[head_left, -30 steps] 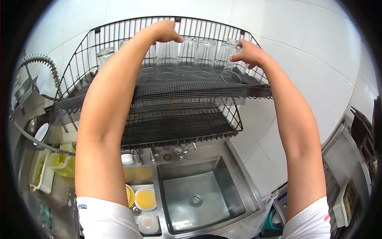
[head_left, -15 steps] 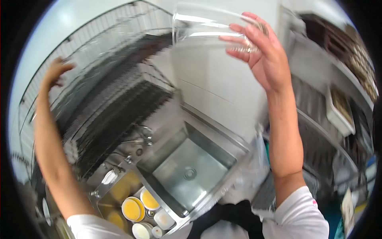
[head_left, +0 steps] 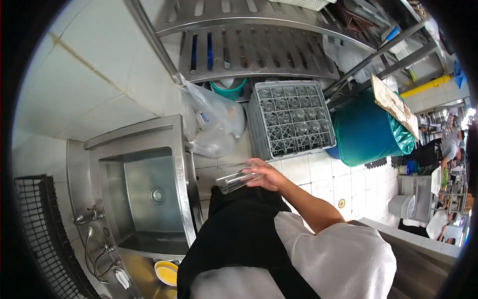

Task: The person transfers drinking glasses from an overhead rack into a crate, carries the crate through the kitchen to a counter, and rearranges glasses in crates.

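My right hand [head_left: 268, 175] is closed around one end of a clear drinking glass [head_left: 231, 182]. The glass lies tilted nearly sideways in front of my black apron [head_left: 244, 224]. Just beyond the hand, on the tiled floor, a grey plastic glass rack [head_left: 255, 127] stands with several clear glasses in its compartments. Some compartments near its lower edge hold no glass. My hand and the held glass are apart from the rack. My left hand is out of the frame.
To the left is a steel sink [head_left: 182, 167] with taps, and a yellow-and-white bowl [head_left: 167, 271] in the adjoining basin. A plastic bag [head_left: 216, 122] hangs by the slatted steel shelf [head_left: 264, 52]. Right of the rack stands a large blue bin [head_left: 366, 127]. People work farther right.
My view has swung from the wire shelves and sink toward the glass rack. My right hand has come down from overhead to waist height, still holding the glass. My left hand has left the view.
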{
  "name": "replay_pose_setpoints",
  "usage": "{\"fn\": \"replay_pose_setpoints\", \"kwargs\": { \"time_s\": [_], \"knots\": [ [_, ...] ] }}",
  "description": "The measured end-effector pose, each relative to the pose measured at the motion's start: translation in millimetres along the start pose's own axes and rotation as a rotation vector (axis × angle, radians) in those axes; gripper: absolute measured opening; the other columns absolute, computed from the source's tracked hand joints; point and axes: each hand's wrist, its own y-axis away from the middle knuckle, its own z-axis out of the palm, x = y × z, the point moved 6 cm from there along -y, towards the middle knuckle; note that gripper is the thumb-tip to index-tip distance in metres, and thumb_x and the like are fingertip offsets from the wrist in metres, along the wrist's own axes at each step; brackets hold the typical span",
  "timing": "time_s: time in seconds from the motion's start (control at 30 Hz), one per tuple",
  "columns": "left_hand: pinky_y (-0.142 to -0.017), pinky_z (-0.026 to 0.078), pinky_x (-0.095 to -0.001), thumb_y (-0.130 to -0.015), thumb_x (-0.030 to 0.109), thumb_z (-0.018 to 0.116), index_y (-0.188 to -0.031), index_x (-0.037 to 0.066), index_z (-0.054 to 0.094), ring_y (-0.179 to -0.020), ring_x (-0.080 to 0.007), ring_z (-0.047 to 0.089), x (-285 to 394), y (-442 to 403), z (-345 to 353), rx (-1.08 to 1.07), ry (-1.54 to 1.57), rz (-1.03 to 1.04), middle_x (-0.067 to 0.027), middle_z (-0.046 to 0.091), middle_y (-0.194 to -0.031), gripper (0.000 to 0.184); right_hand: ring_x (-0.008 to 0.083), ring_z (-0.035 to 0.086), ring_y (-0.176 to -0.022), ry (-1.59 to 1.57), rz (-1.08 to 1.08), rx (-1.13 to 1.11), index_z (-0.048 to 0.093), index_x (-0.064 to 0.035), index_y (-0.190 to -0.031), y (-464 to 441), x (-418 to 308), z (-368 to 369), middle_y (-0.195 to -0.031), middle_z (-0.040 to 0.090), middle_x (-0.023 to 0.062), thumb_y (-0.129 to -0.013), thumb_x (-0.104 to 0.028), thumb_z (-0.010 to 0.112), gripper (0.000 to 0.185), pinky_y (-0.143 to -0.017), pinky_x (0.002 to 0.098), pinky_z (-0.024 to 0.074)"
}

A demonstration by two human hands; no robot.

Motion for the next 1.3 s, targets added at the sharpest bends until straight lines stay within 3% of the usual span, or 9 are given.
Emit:
{"fn": "replay_pose_setpoints", "kwargs": {
  "time_s": [0.03,0.1,0.13,0.33,0.37,0.47,0.63,0.83,1.3],
  "knots": [
    [-0.079,0.050,-0.0389,-0.078,0.045,0.069,-0.119,-0.004,0.049,-0.096,-0.0269,0.057,-21.0,-17.5,1.6,-0.253,0.079,0.208,-0.0170,0.056,-0.113,0.067,0.0345,0.059,-0.101,0.009,-0.027,0.091,0.041,-0.0116,-0.125,7.6,-2.2,-29.1,-0.113,0.052,0.0149,-0.086,-0.021,0.064,0.047,-0.078,0.0429,0.0551],
    [-0.068,0.052,-0.0505,-0.081,0.042,0.066,-0.134,0.017,0.036,-0.080,-0.0373,0.062,-54.4,-10.4,22.6,-0.481,0.172,0.162,-0.0252,0.058,-0.110,0.066,0.0334,0.062,-0.095,0.057,-0.069,0.288,0.042,-0.0119,-0.122,15.8,-10.5,-90.8,-0.108,0.054,0.0127,-0.083,-0.021,0.067,0.048,-0.074,0.0423,0.0566],
    [-0.064,0.052,-0.0448,-0.081,0.031,0.068,-0.114,0.004,0.054,-0.081,-0.0311,0.062,-12.1,42.8,30.1,-0.325,0.258,0.133,-0.0205,0.060,-0.104,0.044,0.0315,0.062,-0.092,0.028,-0.126,0.372,0.042,-0.0118,-0.120,17.2,-20.8,-116.5,-0.105,0.055,0.0113,-0.082,-0.018,0.068,0.046,-0.071,0.0425,0.0573],
    [-0.083,0.051,-0.0381,-0.085,0.012,0.059,-0.132,0.007,0.041,-0.112,-0.0311,0.055,71.8,274.1,108.8,-1.089,0.625,-0.325,-0.0167,0.053,-0.123,0.051,0.0226,0.060,-0.086,0.221,-0.417,0.841,0.043,-0.0117,-0.112,12.8,-99.8,-258.1,-0.104,0.056,0.0087,-0.078,-0.009,0.066,0.040,-0.060,0.0349,0.0548],
    [-0.085,0.051,-0.0393,-0.084,0.011,0.061,-0.131,0.007,0.042,-0.115,-0.0322,0.053,91.0,308.9,115.1,-1.162,0.673,-0.394,-0.0163,0.051,-0.125,0.052,0.0201,0.060,-0.081,0.436,-0.432,0.971,0.043,-0.0108,-0.113,10.8,-115.0,-271.1,-0.103,0.056,0.0095,-0.076,-0.012,0.070,0.046,-0.055,0.0299,0.0525],
    [-0.084,0.051,-0.0369,-0.072,0.000,0.072,-0.124,0.008,0.045,-0.110,-0.0320,0.056,150.5,407.6,124.5,-1.335,0.746,-0.582,-0.0113,0.050,-0.124,0.059,0.0323,0.057,-0.092,1.255,-0.513,1.321,0.044,-0.0065,-0.114,8.5,-148.7,-286.9,-0.106,0.053,0.0169,-0.071,-0.015,0.073,0.052,-0.077,0.0391,0.0500],
    [-0.087,0.050,-0.0366,-0.067,0.000,0.077,-0.119,0.009,0.044,-0.113,-0.0250,0.052,239.0,534.3,108.8,-1.652,0.775,-0.771,-0.0090,0.050,-0.122,0.062,0.0399,0.051,-0.107,1.261,-0.386,1.195,0.044,-0.0098,-0.116,-6.6,-166.5,-279.7,-0.121,0.044,0.0210,-0.071,-0.015,0.071,0.052,-0.087,0.0457,0.0459],
    [-0.084,0.048,-0.0357,-0.067,0.012,0.079,-0.115,0.003,0.045,-0.104,-0.0278,0.056,298.7,641.8,101.3,-1.805,0.667,-0.179,-0.0139,0.053,-0.116,0.060,0.0438,0.048,-0.112,1.637,0.082,0.939,0.040,-0.0117,-0.122,-61.0,-162.0,-301.4,-0.125,0.040,0.0190,-0.075,-0.008,0.062,0.052,-0.087,0.0446,0.0497],
    [-0.081,0.048,-0.0423,-0.070,0.012,0.073,-0.112,0.007,0.045,-0.100,-0.0370,0.054,349.5,805.0,97.9,-2.018,0.680,0.056,-0.0155,0.049,-0.111,0.051,0.0399,0.049,-0.114,1.335,0.078,0.780,0.036,-0.0125,-0.133,23.6,-108.9,-334.2,-0.136,0.039,0.0215,-0.078,-0.014,0.058,0.059,-0.092,0.0459,0.0451]
  ]
}}
